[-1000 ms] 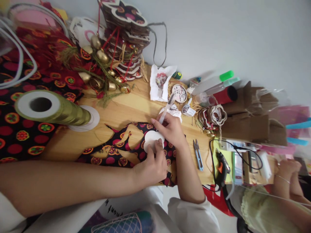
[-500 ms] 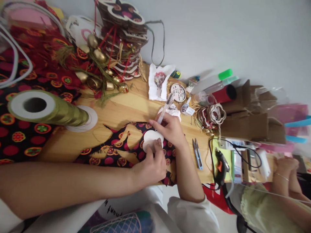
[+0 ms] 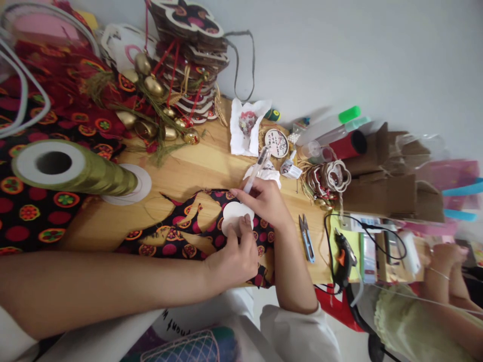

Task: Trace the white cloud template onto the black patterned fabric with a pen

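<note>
Tight work at the pale wooden tabletop (image 3: 188, 171)!

Near side: black, floral-printed cloth (image 3: 171, 249), riddled with cutouts. Left hand (image 3: 236, 257), thumb and curled fingertips holding down; right hand (image 3: 266, 203), just beyond, pinching. Beneath the left fingertips, on the cloth: a white, flower-shaped flat piece (image 3: 232, 213)! In the right's pinch, a slim, clear plastic pen (image 3: 257, 168), tip hidden!

Bare hands (image 3: 237, 259) and forearms (image 3: 124, 281), a loose white top (image 3: 101, 338).
The right sleeve (image 3: 302, 332) ends in soft folds near the elbow; the left sleeve (image 3: 13, 324) shows only partly. Black lettering (image 3: 175, 325) sits beside a blue-green print (image 3: 190, 347) with pale crisscross lines.
</note>
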Action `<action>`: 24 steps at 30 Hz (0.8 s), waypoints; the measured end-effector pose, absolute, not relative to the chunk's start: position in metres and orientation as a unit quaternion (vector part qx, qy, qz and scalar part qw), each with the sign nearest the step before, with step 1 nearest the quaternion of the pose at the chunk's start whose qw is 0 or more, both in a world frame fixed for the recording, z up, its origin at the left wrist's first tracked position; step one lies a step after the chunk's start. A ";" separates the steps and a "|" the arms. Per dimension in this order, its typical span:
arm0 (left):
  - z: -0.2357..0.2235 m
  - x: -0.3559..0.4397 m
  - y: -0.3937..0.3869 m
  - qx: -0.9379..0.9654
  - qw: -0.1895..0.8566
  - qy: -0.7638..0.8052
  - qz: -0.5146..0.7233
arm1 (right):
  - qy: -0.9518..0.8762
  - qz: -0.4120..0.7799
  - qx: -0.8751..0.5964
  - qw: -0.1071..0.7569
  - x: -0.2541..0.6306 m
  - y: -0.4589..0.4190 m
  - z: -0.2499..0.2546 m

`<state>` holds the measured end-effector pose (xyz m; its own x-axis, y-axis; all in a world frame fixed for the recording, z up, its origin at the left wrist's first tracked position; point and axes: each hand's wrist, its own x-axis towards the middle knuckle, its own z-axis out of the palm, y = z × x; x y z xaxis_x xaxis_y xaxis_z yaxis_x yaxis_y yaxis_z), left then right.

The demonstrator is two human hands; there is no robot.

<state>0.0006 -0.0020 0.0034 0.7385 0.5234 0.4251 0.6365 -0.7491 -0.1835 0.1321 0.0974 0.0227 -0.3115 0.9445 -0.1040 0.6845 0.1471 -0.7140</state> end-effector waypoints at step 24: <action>0.004 0.001 0.000 -0.916 0.169 -0.319 -0.174 | -0.747 0.325 -0.536 0.221 0.131 0.097 0.021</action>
